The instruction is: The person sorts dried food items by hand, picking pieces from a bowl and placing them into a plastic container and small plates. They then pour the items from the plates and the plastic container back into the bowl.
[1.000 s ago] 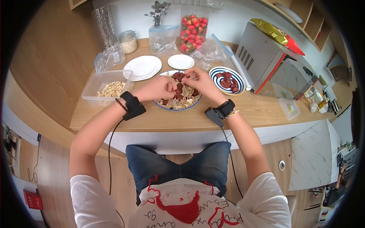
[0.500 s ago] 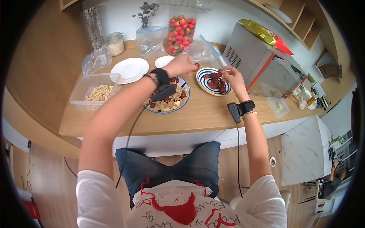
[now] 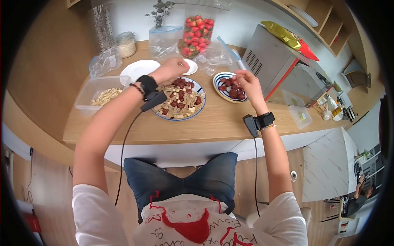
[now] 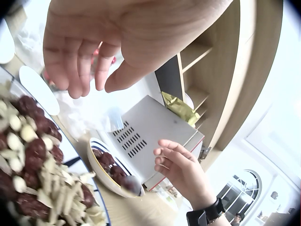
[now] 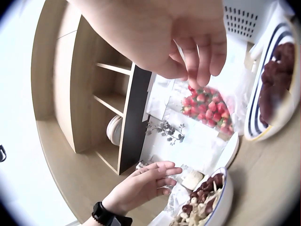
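Observation:
My left hand (image 3: 169, 70) hovers over the far left rim of a large blue-rimmed bowl (image 3: 199, 87). Its fingers are relaxed and bent, with nothing between them in the left wrist view. Inside that bowl lie dark red dried dates (image 3: 180, 83), pale cut strips (image 4: 63, 190) and small cream-coloured seeds (image 4: 15, 141). Over the right side of a smaller blue-striped bowl (image 3: 223, 76) is my right hand (image 3: 249, 87), fingers loosely extended and holding nothing in the right wrist view. More dried dates (image 3: 234, 94) sit in this striped bowl.
Left of the large bowl stands a clear plastic box (image 3: 83, 99) with pale strips. White plates (image 3: 137, 69), a jar (image 3: 126, 46) and a bag of strawberries (image 3: 198, 36) are behind. A microwave (image 3: 269, 55) stands at the right, beyond the striped bowl.
Both hands worked over the large bowl, then moved right to the striped bowl, the left holding a date. Now the left is back by the large bowl without it; the right stays by the striped bowl.

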Demonstrator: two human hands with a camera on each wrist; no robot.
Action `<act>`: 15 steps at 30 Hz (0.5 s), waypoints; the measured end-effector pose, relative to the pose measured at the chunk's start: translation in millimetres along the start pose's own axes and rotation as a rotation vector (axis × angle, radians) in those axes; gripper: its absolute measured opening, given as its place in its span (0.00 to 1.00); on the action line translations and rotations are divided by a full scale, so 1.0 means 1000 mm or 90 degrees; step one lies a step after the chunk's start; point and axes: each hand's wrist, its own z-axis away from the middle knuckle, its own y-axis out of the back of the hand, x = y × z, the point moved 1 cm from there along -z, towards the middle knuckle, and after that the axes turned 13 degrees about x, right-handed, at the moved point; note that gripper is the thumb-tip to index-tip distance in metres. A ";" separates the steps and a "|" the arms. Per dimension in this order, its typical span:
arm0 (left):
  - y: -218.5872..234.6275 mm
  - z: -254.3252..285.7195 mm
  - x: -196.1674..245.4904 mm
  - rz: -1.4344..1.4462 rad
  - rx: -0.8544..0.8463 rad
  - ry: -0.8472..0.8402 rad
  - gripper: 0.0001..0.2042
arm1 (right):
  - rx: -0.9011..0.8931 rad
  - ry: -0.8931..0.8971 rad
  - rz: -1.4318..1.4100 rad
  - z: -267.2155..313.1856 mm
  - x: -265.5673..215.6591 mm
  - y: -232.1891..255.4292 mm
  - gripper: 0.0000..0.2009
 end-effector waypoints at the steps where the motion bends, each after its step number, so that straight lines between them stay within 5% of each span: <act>1: 0.016 0.008 -0.002 0.004 -0.013 0.013 0.11 | -0.040 -0.011 -0.020 0.003 -0.006 -0.010 0.11; 7: 0.061 0.056 -0.002 -0.164 -0.124 -0.082 0.08 | -0.352 0.087 0.003 0.017 -0.044 -0.071 0.08; 10: 0.055 0.082 -0.001 -0.289 -0.197 -0.135 0.06 | -0.385 0.247 0.264 0.029 -0.046 -0.091 0.07; 15: 0.033 0.107 -0.012 -0.374 -0.142 -0.371 0.04 | -0.417 0.224 0.248 0.035 -0.044 -0.094 0.06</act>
